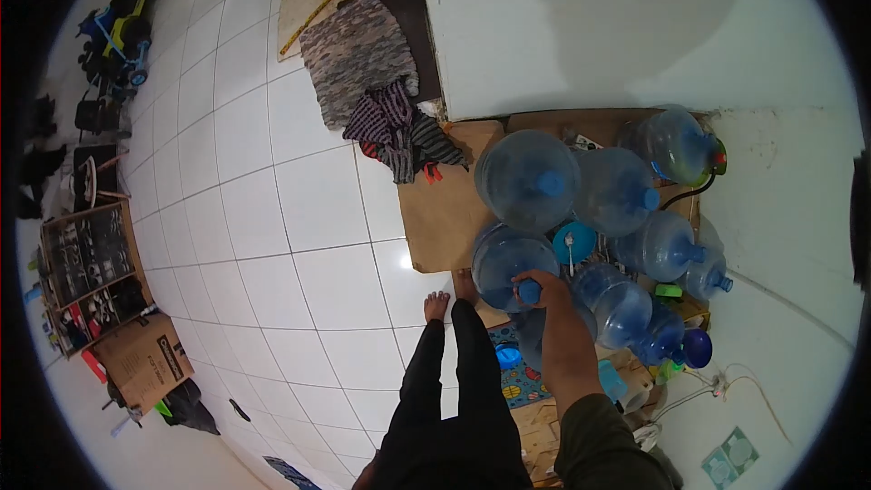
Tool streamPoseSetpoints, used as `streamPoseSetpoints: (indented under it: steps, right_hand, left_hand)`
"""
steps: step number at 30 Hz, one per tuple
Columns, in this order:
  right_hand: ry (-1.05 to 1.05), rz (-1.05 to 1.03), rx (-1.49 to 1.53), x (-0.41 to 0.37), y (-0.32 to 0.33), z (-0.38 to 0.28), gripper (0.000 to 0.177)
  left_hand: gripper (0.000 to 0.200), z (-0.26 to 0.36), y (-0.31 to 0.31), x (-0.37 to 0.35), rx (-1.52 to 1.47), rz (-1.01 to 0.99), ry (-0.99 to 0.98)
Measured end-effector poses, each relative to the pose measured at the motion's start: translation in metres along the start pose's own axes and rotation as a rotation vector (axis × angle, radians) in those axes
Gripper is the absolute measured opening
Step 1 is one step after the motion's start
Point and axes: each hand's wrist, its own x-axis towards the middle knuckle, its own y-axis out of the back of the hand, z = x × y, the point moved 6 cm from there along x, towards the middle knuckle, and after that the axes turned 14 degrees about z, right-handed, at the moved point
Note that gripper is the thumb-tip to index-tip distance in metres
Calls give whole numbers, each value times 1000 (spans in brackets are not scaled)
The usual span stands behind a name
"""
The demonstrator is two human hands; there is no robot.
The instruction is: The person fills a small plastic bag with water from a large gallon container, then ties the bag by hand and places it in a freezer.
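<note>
My right hand (542, 289) is closed around the neck of a large blue water jug (504, 254), just by its blue cap (529, 291). That jug stands close to my feet, at the front of a group of similar jugs. Two more jugs (522, 172) (612, 191) stand right beyond it. A blue bowl (574, 243) with a spoon in it sits between them. Of my left hand (366, 475), only a small patch of skin shows at the bottom edge, and its fingers are hidden.
Several other jugs (617, 304) crowd along the wall. Flattened cardboard (445, 209) lies under part of the group. A striped cloth (386, 127) and a shaggy mat (358, 54) lie on the white tiled floor (318, 286). A cardboard box (141, 367) and shelves stand far left.
</note>
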Motion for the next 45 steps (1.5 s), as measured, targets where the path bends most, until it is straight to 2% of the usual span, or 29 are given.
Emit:
streamPoseSetpoints:
  steps: [2,5,6,8,10,12,14,16,20,22,23,25,29,32,40,45]
  right_hand:
    - [129,11,-93,5,-2,-3,16]
    - [71,69,-101,28,-16,27,15]
    - [75,48,-99,62,-24,46,15]
    - [392,85,-375,123,-40,50,22]
    - [520,28,-187,56,-61,68,29]
    - [405,203,-357,-10,-64,93,33]
    - [412,312,-261,21,-69,123,32]
    - [295,-68,-176,-30,-82,154,29]
    - [135,-217,48,-34,-87,220,21]
    - [124,-157,30,-44,-78,254,26]
    - [146,-155,41,-50,-68,251,26]
    - [247,-94,33,-14,-40,286,26]
    - [322,26,69,21,-25,329,26]
    - [381,104,126,69,8,378,26]
    - [306,147,381,164,137,514,27]
    - [367,139,496,256,240,602,27]
  left_hand:
    - [51,-23,27,22,25,-7,-50]
    - [50,-34,58,32,56,1,-103]
    - [50,-34,76,28,66,19,-122]
    - [50,-2,107,34,95,43,-213]
    - [50,40,117,56,151,12,-314]
    - [50,54,101,71,186,-52,-378]
    - [49,75,95,72,213,-89,-452]
    - [49,88,95,73,243,-125,-524]
    - [49,124,80,50,301,-203,-667]
    - [49,129,65,36,314,-237,-719]
    - [48,135,59,29,320,-247,-750]
    - [48,168,40,16,343,-274,-836]
    - [48,180,15,-4,470,-342,-909]
    - [47,197,-27,-26,594,-392,-987]
    - [47,144,-146,-92,1178,-449,-1040]
    - [46,137,-269,-186,1486,-386,-1164]
